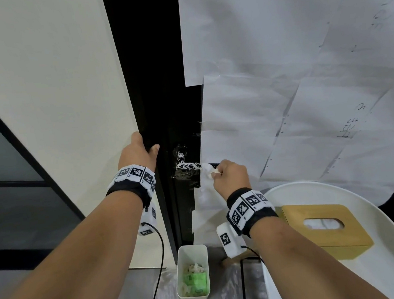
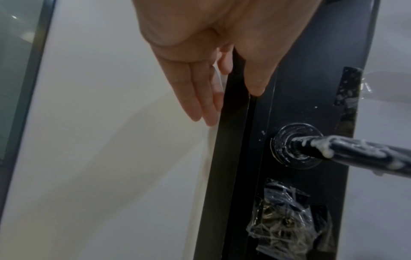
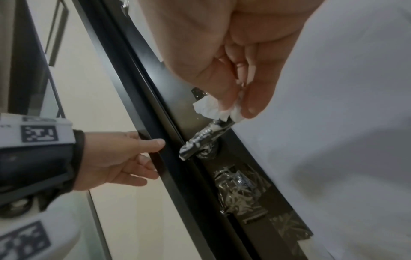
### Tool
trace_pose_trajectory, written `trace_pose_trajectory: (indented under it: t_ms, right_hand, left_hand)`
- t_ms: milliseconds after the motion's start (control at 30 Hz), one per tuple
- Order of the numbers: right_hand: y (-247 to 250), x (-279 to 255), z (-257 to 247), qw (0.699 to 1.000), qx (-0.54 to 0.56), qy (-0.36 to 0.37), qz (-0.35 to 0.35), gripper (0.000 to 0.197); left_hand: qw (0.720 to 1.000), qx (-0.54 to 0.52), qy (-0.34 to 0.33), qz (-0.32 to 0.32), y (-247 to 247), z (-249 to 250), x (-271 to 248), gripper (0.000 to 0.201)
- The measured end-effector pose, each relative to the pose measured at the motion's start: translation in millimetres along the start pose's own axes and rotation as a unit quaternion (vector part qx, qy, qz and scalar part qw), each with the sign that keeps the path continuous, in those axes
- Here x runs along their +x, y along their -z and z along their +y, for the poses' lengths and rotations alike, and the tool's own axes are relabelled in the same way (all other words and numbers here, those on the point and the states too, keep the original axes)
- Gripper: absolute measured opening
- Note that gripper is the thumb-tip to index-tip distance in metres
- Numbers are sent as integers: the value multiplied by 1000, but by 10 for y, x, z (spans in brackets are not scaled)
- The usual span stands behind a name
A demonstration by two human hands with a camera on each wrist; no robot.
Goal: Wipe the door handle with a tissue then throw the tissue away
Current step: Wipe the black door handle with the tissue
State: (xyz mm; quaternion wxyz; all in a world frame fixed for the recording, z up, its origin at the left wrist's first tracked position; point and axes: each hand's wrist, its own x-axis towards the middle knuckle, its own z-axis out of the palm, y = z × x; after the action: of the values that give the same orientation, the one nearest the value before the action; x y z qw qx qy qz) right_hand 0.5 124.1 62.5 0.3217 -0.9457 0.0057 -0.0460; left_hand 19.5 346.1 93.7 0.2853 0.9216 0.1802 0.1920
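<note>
I see my right hand [image 1: 229, 176] pinching the crumpled tissue [image 3: 214, 108] against the free end of the smeared door handle [image 1: 188, 166], while my left hand [image 1: 139, 152] holds the door edge [image 2: 231, 140] with relaxed fingers.

Landmark: black door frame [image 1: 137, 83], vertical, mid-view. Left of it, plain cream wall [image 1: 42, 79]; further left, dark-framed frosted glass panel [image 1: 0, 171]. Right of frame, white paper sheets [image 1: 279, 70] taped overlapping across the surface, some w/ faint handwriting & punch holes. Below-right of frame, white round-edged table [image 1: 391, 263] w/ light wooden tissue box [image 1: 326, 228] on it. At frame's foot, grey floor under crinkled clear plastic sheet [image 1: 227, 294], w/ white rectangular bin [image 1: 193, 273] holding scraps & green packet. Light even, soft, no hard shadows.
</note>
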Motion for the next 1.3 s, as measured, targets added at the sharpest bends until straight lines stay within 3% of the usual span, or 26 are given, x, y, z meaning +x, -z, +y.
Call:
trace_pose_trajectory:
  t_ms: [200, 367, 600, 1000, 1133, 1300]
  right_hand:
    - [66, 91, -64, 992, -3, 89, 94, 4]
    - [-4, 90, -91, 990, -68, 115, 53, 5]
    - [49, 106, -196, 993, -24, 96, 68, 6]
    - [89, 108, -310, 993, -7, 100, 67, 6]
    - [145, 169, -318, 993, 4, 104, 48, 5]
    - [229, 252, -340, 991, 11, 129, 18, 9]
  left_hand:
    - [1000, 9, -2, -2, 8, -9, 1, 33]
    - [1000, 28, -3, -8, 8, -37, 13, 33]
    - [999, 39, -9, -7, 17, -66, 42, 36]
    - [999, -33, -14, -18, 17, 3, -33, 34]
    - [994, -82, -52, -52, 59, 62, -46, 23]
    - [986, -103, -79, -103, 136, 91, -46, 24]
